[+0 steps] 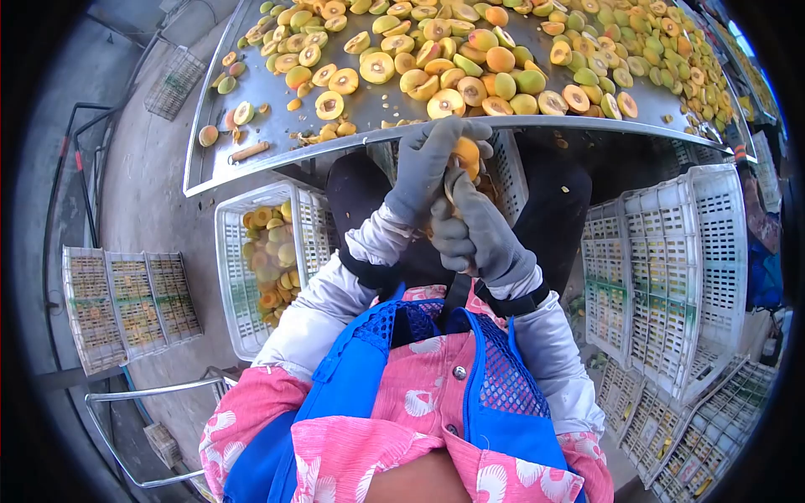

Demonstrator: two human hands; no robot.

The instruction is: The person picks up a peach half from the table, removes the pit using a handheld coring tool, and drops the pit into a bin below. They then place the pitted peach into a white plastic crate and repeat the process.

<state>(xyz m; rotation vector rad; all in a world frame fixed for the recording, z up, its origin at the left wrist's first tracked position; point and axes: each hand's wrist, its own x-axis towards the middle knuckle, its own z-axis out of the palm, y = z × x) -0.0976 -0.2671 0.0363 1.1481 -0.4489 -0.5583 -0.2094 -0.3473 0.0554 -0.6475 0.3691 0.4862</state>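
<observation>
In front of my lap, just below the table edge, my gloved left hand [426,168] is closed on a yellow-orange peach [466,157]. My gloved right hand [485,233] presses up against the same fruit from below. Its fingers are curled round something mostly hidden; a thin edge shows beside the thumb, too small to name. Many halved peaches [446,103], several with brown pit hollows or pits showing, lie on the metal table [277,163] beyond my hands.
A white crate [231,277] with peach halves stands left of my legs. Another crate [513,180] is partly hidden between my knees. Stacked crates [662,268] stand at right, more crates [130,298] at left. A wooden-handled tool [250,152] lies near the table's left corner.
</observation>
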